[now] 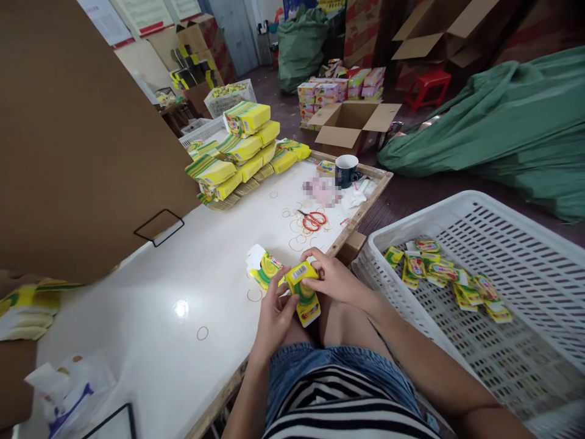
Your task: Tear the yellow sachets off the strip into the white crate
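A small yellow and green carton [306,299] with a barcode on its end flap is held over my lap, by the table's edge. My left hand [278,305] grips its left side between thumb and fingers. On the opposite side, my right hand [329,277] has its thumb and fingers closed around the upper edge of the same carton. Just beyond my left hand, another carton [265,266] lies on the white table [155,329], partly covered by the hand. Red-handled scissors [313,221] rest farther up among loose rubber bands [299,242].
Stacked yellow carton blanks [242,152] stand at the table's far end, near a dark mug [346,172]. To my right is a white plastic basket [475,201] holding several small cartons [439,268]. A plastic bag [73,390] lies at lower left; an open cardboard box [350,125] stands beyond.
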